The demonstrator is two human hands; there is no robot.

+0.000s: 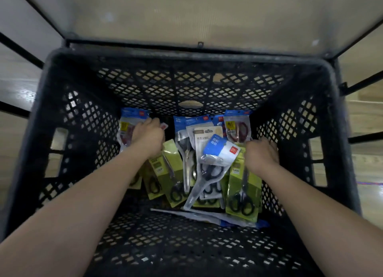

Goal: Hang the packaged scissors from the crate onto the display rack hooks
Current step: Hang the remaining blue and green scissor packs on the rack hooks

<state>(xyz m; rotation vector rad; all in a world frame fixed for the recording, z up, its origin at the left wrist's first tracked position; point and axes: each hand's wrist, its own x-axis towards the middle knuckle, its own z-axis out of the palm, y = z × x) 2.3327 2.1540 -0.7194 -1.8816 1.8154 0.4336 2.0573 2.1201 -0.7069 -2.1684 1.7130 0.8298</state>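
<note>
View straight down into a deep black crate point(186, 57) with lattice walls, standing on a pale wooden floor point(14, 136). Two bare forearms reach in from 7 and 5 o'clock.

A loose heap of packs of scissors point(187, 152) covers the far half of the crate's bottom.

The left hand point(148, 137) is at 10 o'clock, palm down on a blue-topped pack point(124, 127) of red-handled scissors that leans in the far left corner. Its fingers bend over the pack's edge, but whether they actually grip it cannot be told.

The right hand point(262, 155) is at 2 o'clock, back upward, fingers bent down among the packs by the right wall. Whether it has hold of anything is hidden. Just beyond it, a second red-handled pack point(236, 129) stands against the far wall.

Between the hands, at the centre, a clear pack with a blue and white top point(215, 152) holds black-handled scissors and lies tilted over the others. Yellow-green packs point(242, 191) lie at 4 o'clock and 8 o'clock of the heap. One flat pack point(199, 214) lies alone at 6 o'clock.
</note>
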